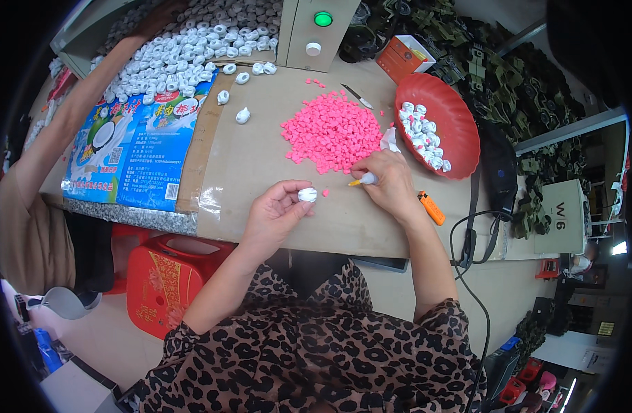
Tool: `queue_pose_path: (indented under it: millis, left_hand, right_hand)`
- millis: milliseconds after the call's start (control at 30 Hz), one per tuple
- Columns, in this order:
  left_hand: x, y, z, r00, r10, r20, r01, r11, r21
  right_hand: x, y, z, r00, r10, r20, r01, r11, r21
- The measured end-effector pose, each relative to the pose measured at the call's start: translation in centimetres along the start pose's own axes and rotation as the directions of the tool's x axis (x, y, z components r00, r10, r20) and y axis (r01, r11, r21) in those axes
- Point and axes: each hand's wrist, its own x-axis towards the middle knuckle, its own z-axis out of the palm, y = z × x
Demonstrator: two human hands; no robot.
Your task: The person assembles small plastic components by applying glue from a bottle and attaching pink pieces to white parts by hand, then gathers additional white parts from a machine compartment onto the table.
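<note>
Between the fingertips of my left hand point(278, 213) is a small white rounded piece point(307, 195) with grooves, held just above the table. My right hand point(393, 184) pinches what looks like a small white glue tube point(368, 179), its orange-yellow tip pointing left toward the white piece but apart from it. One loose pink bit point(325, 193) shows beside the white piece. Just beyond my hands spreads a heap of small pink pieces point(333, 131). A red scalloped bowl point(460, 131) at the right holds several white pieces point(419, 131), some with pink on them.
An orange cutter point(431, 208) lies by my right wrist, a thin blade point(357, 96) behind the heap. At left, many white pieces point(171, 58) cover blue printed cardboard point(140, 151), where a co-worker's arm point(88, 103) reaches in. A box with a green button point(323, 19) stands behind.
</note>
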Motion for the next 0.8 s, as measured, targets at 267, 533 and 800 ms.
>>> queue_pose_path:
  millis: [267,533,800]
  left_hand:
    - [0.0,0.2,0.1,1.000,-0.002,0.012,0.002,1.000,0.005]
    - [-0.3,0.2,0.1,0.999,-0.004,0.050,0.004,1.000,0.017]
    - [-0.4,0.2,0.1,0.997,0.011,0.073,-0.013,1.000,0.015]
  right_hand:
    - [0.0,0.3,-0.4,0.999,0.029,0.026,-0.031,0.996,0.078]
    - [-2.3,-6.0,1.0,0.920,0.353,0.168,-0.309,0.394,0.865]
    - [-2.3,-6.9,1.9,0.925,0.331,0.185,-0.320,0.420,0.850]
